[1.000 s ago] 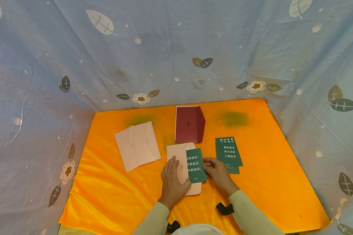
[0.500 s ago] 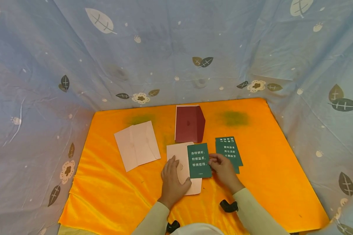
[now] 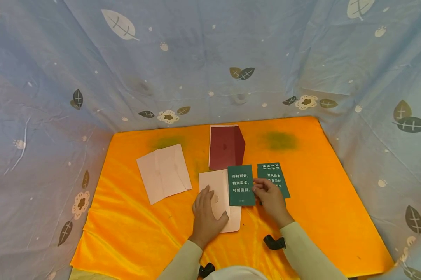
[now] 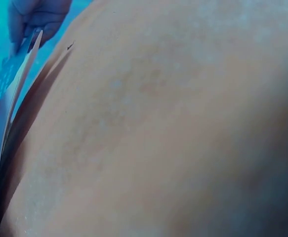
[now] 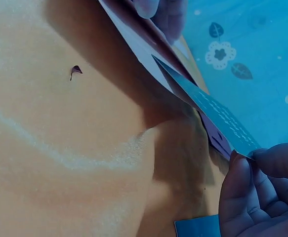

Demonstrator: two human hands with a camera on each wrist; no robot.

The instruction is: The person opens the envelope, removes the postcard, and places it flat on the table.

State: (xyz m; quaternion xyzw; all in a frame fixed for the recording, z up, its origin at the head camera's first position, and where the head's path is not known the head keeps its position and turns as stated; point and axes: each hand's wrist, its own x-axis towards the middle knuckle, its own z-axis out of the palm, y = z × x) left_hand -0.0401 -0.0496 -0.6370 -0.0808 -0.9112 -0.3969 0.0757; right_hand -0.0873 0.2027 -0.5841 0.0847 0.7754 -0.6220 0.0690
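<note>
Head view: the right hand (image 3: pixel 270 197) is pinching one green card (image 3: pixel 241 184) over one pink envelope (image 3: pixel 213 179) that the left hand (image 3: pixel 208 217) is steadying.

At lower centre, the left hand is resting on the envelope, its fingers unclenched; beside it, the right hand is gripping the card's right edge between thumb and fingers. The step seems to be working the card at the envelope's right side; the next move is probably calling for a level card and a still envelope. Outward, right of centre, at least two further cards (image 3: pixel 272 171) are overlapping, partly hidden; left of centre, apparently two pale envelopes (image 3: pixel 175 171) are overlapping; mid-frame, one maroon envelope (image 3: pixel 221 149) is lying on the orange-covered bench (image 3: pixel 322 217).
</note>
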